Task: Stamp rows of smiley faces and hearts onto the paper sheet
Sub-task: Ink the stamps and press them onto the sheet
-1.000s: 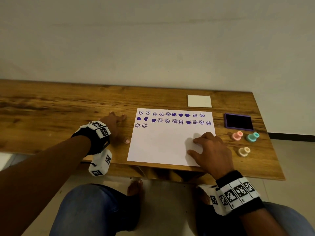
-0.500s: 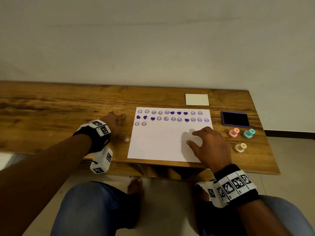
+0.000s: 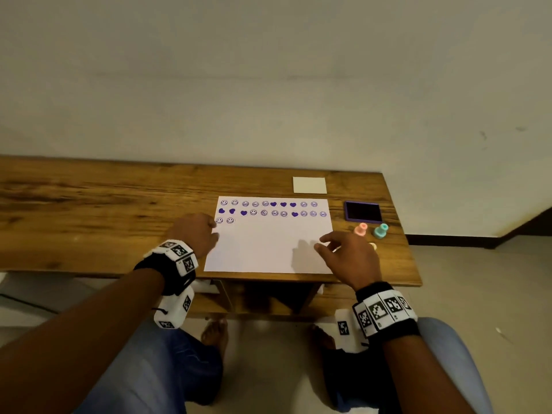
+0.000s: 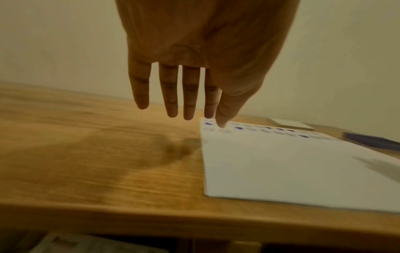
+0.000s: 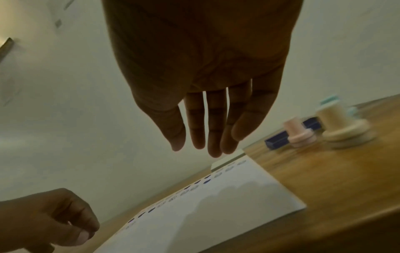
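The white paper sheet (image 3: 268, 246) lies on the wooden table (image 3: 89, 210), with two full rows of purple smileys and hearts and two smileys starting a third row. My left hand (image 3: 212, 228) hovers at the sheet's left edge, fingers straight and empty (image 4: 184, 114). My right hand (image 3: 324, 242) is raised over the sheet's lower right corner, fingers straight, holding nothing (image 5: 205, 147). To its right stand a pink stamp (image 3: 360, 229), a teal stamp (image 3: 380, 230) and a beige stamp (image 5: 344, 126), the beige one mostly hidden behind my hand in the head view.
A purple ink pad (image 3: 363, 211) lies open behind the stamps. A small white pad (image 3: 309, 184) sits beyond the sheet near the wall. The table's right edge is close past the stamps, and its front edge runs just below the sheet.
My left hand has come off the table and moved right to the sheet's edge. My right hand has lifted off the paper and shifted right toward the stamps.
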